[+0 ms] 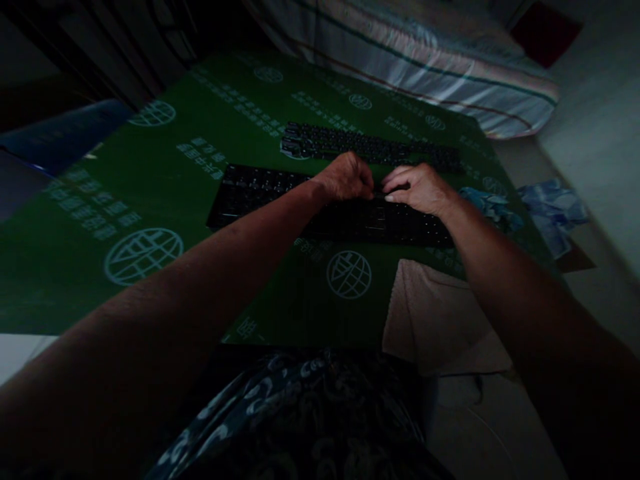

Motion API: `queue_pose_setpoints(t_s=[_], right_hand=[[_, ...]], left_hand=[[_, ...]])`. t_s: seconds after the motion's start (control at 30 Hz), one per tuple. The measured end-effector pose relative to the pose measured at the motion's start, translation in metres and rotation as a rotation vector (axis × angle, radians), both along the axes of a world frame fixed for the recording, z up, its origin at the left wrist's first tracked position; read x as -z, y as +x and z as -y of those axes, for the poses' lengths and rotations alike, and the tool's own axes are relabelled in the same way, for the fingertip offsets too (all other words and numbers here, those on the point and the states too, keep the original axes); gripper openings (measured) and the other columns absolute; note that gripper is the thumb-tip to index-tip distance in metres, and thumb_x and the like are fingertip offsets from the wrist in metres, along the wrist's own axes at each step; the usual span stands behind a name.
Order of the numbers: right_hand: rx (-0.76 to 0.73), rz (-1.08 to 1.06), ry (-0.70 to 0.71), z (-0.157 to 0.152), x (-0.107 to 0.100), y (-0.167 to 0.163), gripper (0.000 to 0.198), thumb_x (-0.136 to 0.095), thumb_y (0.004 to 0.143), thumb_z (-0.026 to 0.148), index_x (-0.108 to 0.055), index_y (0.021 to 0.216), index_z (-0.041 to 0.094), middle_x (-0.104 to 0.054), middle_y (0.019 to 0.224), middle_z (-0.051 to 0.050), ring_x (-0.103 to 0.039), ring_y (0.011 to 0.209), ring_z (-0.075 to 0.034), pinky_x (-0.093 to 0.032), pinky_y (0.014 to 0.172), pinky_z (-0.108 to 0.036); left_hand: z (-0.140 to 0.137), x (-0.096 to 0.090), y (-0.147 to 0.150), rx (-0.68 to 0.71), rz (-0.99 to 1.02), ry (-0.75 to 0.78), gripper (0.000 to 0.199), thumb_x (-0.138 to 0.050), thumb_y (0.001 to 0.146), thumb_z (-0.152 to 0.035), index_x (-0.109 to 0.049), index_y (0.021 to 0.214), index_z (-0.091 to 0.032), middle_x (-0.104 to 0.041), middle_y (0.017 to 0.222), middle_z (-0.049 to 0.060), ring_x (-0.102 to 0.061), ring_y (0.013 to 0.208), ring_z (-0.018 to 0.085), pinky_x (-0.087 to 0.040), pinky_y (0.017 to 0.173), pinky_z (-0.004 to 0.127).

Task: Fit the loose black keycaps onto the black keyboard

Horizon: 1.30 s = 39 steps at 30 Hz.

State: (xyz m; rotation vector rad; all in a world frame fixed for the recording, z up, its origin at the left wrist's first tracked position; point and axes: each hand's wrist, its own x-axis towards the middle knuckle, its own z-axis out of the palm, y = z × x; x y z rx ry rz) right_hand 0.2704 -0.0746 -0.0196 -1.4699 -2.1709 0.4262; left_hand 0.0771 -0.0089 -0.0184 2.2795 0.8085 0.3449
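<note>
A black keyboard (250, 190) lies across the green table, with both my hands over its middle. Fingers curled and closed, my left hand (350, 177) is at the keyboard's upper edge. My right hand (420, 189) meets it from the right, thumb and fingers pinched together. Something small and dark shows between the fingertips, too dim to name. My left forearm covers part of the keyboard. Just behind stands a long block of black keycaps (345, 141), laid out in rows on the table.
The green table (280, 293) bears pale printed globes and lettering. A pinkish cloth (435, 320) hangs over its front edge at right. Crumpled bluish wrappers (493, 207) lie by my right forearm. A bed with a striped cover (425, 67) stands behind; a wall rises at right.
</note>
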Motion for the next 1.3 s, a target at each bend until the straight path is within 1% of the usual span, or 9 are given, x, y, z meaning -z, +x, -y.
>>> queue_pose_setpoints(t_s=[0.17,0.3,0.4,0.6,0.73,0.83,1.0,1.3], right_hand=[[0.01,-0.02,0.001,0.0,0.002,-0.001,0.005,-0.07,0.068,0.022,-0.073,0.072,0.021,-0.068,0.086,-0.004,-0.063,0.083,-0.021,-0.05,0.081,-0.039],[0.025,-0.033,-0.001,0.0,0.003,-0.002,0.004,-0.07,0.068,0.02,-0.073,0.071,0.02,-0.068,0.087,-0.004,-0.063,0.082,-0.021,-0.05,0.08,-0.039],[0.026,-0.029,0.012,0.001,0.003,-0.002,0.004,-0.07,0.068,0.019,-0.073,0.071,0.02,-0.068,0.086,-0.004,-0.063,0.082,-0.02,-0.05,0.08,-0.038],[0.006,0.024,0.034,0.002,0.003,-0.003,0.005,-0.069,0.07,0.021,-0.073,0.072,0.02,-0.068,0.085,-0.003,-0.063,0.081,-0.02,-0.051,0.078,-0.036],[-0.002,0.044,0.047,0.002,0.003,-0.003,0.007,-0.068,0.072,0.024,-0.074,0.073,0.021,-0.068,0.085,-0.004,-0.063,0.081,-0.02,-0.051,0.077,-0.036],[-0.016,0.066,0.049,0.002,0.003,-0.003,0.007,-0.067,0.073,0.024,-0.074,0.072,0.022,-0.068,0.085,-0.003,-0.062,0.081,-0.02,-0.051,0.078,-0.037],[-0.023,0.088,0.064,0.002,0.003,-0.003,0.009,-0.065,0.072,0.021,-0.074,0.072,0.022,-0.067,0.083,-0.002,-0.062,0.081,-0.02,-0.05,0.078,-0.036],[-0.037,0.109,0.058,0.003,0.0,-0.005,0.011,-0.064,0.072,0.018,-0.074,0.073,0.022,-0.067,0.084,-0.003,-0.062,0.081,-0.019,-0.049,0.079,-0.036]], left_hand=[[-0.002,0.007,-0.001,0.011,0.096,0.04,0.016,-0.066,0.066,-0.019,-0.071,0.08,-0.014,-0.068,0.079,0.0,-0.06,0.08,0.018,-0.045,0.076,0.03],[-0.003,0.012,0.0,-0.014,0.16,0.045,0.012,-0.067,0.064,-0.016,-0.071,0.074,-0.013,-0.068,0.075,0.0,-0.061,0.075,0.017,-0.046,0.072,0.029],[-0.004,0.013,0.001,0.005,0.171,0.099,0.01,-0.067,0.063,-0.017,-0.071,0.071,-0.013,-0.069,0.074,0.0,-0.061,0.073,0.017,-0.046,0.072,0.028],[-0.004,0.018,0.0,0.044,0.184,0.25,0.012,-0.063,0.064,-0.018,-0.071,0.072,-0.015,-0.069,0.072,-0.001,-0.061,0.069,0.015,-0.046,0.069,0.027],[-0.002,0.019,-0.003,0.068,0.162,0.302,0.015,-0.061,0.066,-0.021,-0.071,0.075,-0.016,-0.069,0.078,0.0,-0.061,0.072,0.016,-0.045,0.071,0.028],[0.0,0.018,-0.004,0.089,0.156,0.325,0.017,-0.057,0.07,-0.024,-0.071,0.075,-0.015,-0.069,0.08,0.002,-0.06,0.073,0.016,-0.044,0.071,0.028],[0.001,0.017,-0.003,0.074,0.17,0.314,0.017,-0.055,0.068,-0.021,-0.07,0.072,-0.014,-0.069,0.078,0.003,-0.06,0.072,0.015,-0.044,0.069,0.027],[-0.006,0.017,-0.001,0.058,0.201,0.193,0.017,-0.056,0.066,-0.025,-0.069,0.068,-0.013,-0.068,0.07,0.001,-0.059,0.067,0.014,-0.045,0.066,0.026]])
